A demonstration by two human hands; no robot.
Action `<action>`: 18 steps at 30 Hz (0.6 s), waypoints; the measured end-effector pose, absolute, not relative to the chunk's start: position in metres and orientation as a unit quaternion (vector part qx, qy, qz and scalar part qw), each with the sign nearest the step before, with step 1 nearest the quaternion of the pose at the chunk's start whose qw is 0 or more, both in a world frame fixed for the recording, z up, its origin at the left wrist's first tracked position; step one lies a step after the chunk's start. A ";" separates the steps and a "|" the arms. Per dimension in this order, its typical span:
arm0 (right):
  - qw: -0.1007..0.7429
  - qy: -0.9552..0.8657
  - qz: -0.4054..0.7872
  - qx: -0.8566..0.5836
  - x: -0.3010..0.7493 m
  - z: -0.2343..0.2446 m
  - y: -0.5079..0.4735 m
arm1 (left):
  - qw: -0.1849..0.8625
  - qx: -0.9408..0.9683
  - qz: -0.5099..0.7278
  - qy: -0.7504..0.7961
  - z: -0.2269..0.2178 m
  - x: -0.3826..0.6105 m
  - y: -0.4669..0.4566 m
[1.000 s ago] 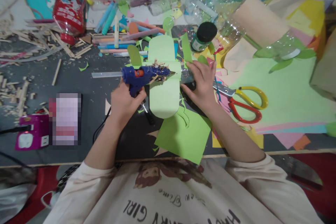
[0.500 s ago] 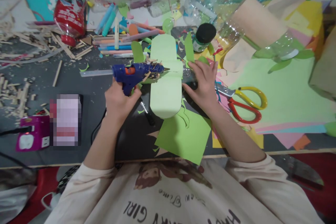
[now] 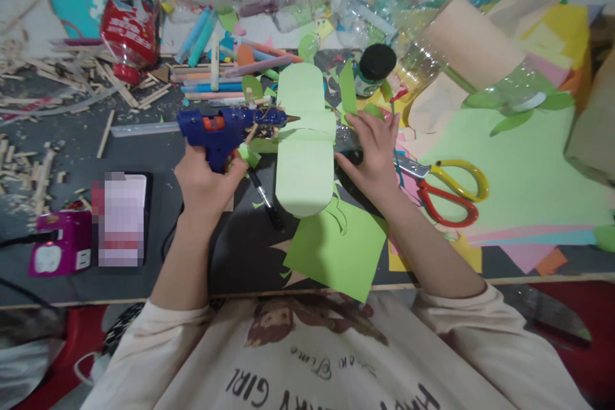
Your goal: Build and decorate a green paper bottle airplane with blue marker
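Note:
My left hand [image 3: 204, 173] is wrapped round the handle of a blue hot glue gun [image 3: 216, 131]. Its nozzle points right, close to a long pale-green paper piece [image 3: 305, 173] with rounded ends. That piece lies crosswise over a clear plastic bottle [image 3: 344, 137], mostly hidden beneath it. My right hand [image 3: 377, 150] grips the bottle's right end, thumb on the near side and fingers on the far side. An upright bright-green paper strip [image 3: 348, 90] rises beside those fingers. Wood splinters cling to the gun's front, and a glue stick [image 3: 144, 129] sticks out behind.
Scissors [image 3: 437, 189] with red and yellow handles lie right of my right hand. A green paper sheet [image 3: 336, 246] and a black pen [image 3: 266, 198] are nearer me. A phone [image 3: 123, 218] and purple power adapter [image 3: 61, 243] sit left; a black-lidded jar [image 3: 375, 69] stands behind.
My left hand has drawn the glue gun to the left, so its nozzle has shifted off the paper's middle toward its left edge. My right hand has stayed nearly still.

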State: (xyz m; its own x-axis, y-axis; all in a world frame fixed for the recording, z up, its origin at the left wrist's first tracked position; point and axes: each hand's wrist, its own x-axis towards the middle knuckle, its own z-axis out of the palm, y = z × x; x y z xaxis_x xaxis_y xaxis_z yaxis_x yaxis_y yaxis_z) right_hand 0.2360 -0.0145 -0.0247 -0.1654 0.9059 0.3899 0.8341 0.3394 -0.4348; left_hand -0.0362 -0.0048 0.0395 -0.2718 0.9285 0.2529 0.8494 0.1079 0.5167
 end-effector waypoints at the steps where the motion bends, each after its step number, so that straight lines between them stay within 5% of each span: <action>1: 0.304 -0.761 0.058 -0.570 0.236 -0.025 -0.015 | 0.077 0.594 0.288 0.747 0.042 -0.034 -0.004; 18: 0.302 -0.756 0.066 -0.577 0.235 -0.023 -0.014 | 0.003 0.551 0.329 0.767 0.051 -0.045 0.001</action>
State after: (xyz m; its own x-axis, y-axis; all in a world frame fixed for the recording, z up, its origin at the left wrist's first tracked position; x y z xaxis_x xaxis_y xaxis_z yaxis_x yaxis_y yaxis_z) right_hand 0.2347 -0.0143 -0.0234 -0.1511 0.9121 0.3812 0.8328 0.3252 -0.4480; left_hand -0.0450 0.0011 0.0513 -0.3924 0.8474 0.3576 0.8435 0.1765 0.5073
